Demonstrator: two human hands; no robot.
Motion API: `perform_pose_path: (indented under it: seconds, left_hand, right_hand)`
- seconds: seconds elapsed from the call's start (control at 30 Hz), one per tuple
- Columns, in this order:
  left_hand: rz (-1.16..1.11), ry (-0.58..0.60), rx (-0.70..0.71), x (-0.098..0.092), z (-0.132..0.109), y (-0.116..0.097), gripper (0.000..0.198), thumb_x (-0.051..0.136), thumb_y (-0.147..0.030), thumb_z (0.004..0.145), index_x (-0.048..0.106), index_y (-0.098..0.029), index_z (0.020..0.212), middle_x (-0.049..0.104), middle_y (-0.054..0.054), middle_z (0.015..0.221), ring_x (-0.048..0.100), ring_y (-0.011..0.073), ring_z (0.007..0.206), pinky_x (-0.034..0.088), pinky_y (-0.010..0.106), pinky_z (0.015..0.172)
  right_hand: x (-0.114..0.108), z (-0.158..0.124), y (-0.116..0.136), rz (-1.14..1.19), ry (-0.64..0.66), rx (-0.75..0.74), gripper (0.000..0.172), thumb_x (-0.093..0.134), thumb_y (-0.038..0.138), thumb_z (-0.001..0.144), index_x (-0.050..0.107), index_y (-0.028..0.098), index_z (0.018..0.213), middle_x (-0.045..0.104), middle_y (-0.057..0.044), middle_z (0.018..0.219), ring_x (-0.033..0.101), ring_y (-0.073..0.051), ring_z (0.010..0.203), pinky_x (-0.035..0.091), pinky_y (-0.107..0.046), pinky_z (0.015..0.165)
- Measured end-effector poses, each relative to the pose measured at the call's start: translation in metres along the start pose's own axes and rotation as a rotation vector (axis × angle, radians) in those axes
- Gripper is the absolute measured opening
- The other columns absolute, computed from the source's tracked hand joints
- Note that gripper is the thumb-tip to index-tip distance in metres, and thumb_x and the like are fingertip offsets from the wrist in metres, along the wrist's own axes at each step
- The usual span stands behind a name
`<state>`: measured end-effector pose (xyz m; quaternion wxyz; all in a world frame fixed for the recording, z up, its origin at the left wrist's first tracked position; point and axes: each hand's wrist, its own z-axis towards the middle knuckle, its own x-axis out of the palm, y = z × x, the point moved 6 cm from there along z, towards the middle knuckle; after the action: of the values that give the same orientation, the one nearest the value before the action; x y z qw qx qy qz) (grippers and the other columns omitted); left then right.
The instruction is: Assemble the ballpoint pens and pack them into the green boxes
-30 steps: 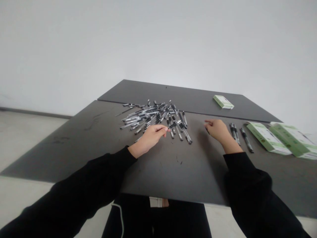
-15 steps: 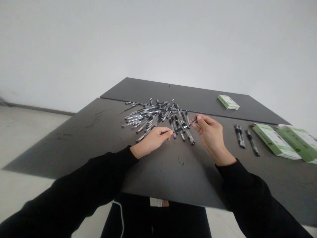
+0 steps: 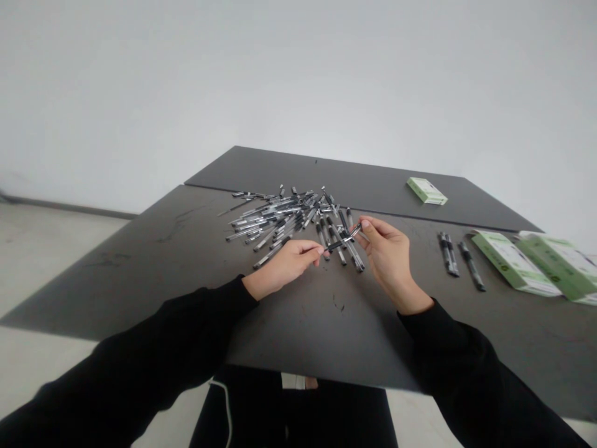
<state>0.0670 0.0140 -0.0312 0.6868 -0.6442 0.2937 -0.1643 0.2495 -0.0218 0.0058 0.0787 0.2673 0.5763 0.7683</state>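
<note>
My left hand [image 3: 293, 262] is closed, pinching a pen [image 3: 334, 246] whose black grip and pale tip point right and slightly up. My right hand [image 3: 388, 256] is closed too, with thumb and fingers on a clear pen cap [image 3: 356, 230]. The pen's tip is at the mouth of the cap; how far it sits inside is too small to tell. Behind and below both hands lies a loose pile of pens and pen parts [image 3: 265, 218], clear barrels with black grips among them.
To the right, capped pens [image 3: 472, 267] lie on the dark table [image 3: 298, 330], beside green-and-white boxes [image 3: 513, 264]. Another green-and-white box [image 3: 426, 191] is farther back, past the seam between the tabletops. A pale wall [image 3: 298, 74] stands behind.
My right hand has moved left, bringing the cap from a short gap away up to the pen's tip. My left hand has stayed nearly in place, and the view has shifted slightly.
</note>
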Motion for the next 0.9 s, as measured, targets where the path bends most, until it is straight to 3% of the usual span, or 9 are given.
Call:
perform_pose_path:
  seconds: [0.3,0.63,0.8,0.9]
  left_hand:
    - [-0.125,-0.014,-0.064,0.000,0.001,0.006,0.026,0.054,-0.038,0.090,0.066,-0.015,0.087,0.048,-0.003,0.065,0.032,0.0046,0.045,0.022,0.021,0.044]
    - [-0.122,-0.092,-0.057,-0.010,-0.001,0.009,0.028,0.060,-0.039,0.085,0.068,-0.012,0.081,0.049,-0.003,0.063,0.030,0.0049,0.046,0.017,0.024,0.046]
    - [-0.284,-0.033,-0.007,0.004,-0.001,-0.004,0.031,0.059,-0.043,0.088,0.062,-0.014,0.079,0.043,-0.005,0.062,0.028,0.0036,0.044,0.017,0.024,0.045]
    - [-0.324,-0.006,0.024,0.014,-0.003,-0.009,0.036,0.059,-0.048,0.089,0.055,-0.016,0.073,0.042,-0.005,0.061,0.030,0.0037,0.045,0.021,0.023,0.046]
  right_hand:
    - [0.005,-0.005,-0.011,-0.038,0.066,0.058,0.027,0.088,0.037,0.062,0.077,0.019,0.079,0.073,-0.003,0.082,0.069,-0.016,0.080,0.059,-0.042,0.089]
    - [0.008,-0.006,-0.010,-0.107,0.166,0.060,0.024,0.091,0.037,0.059,0.080,0.020,0.073,0.073,-0.003,0.083,0.068,-0.015,0.077,0.061,-0.037,0.084]
    - [0.014,-0.008,-0.004,-0.015,0.195,0.080,0.029,0.086,0.043,0.067,0.079,0.023,0.087,0.072,0.000,0.080,0.067,-0.011,0.074,0.060,-0.030,0.078]
    - [0.028,-0.019,-0.005,-0.066,0.346,0.108,0.038,0.081,0.051,0.071,0.075,0.021,0.094,0.072,0.000,0.080,0.064,-0.011,0.069,0.057,-0.029,0.071]
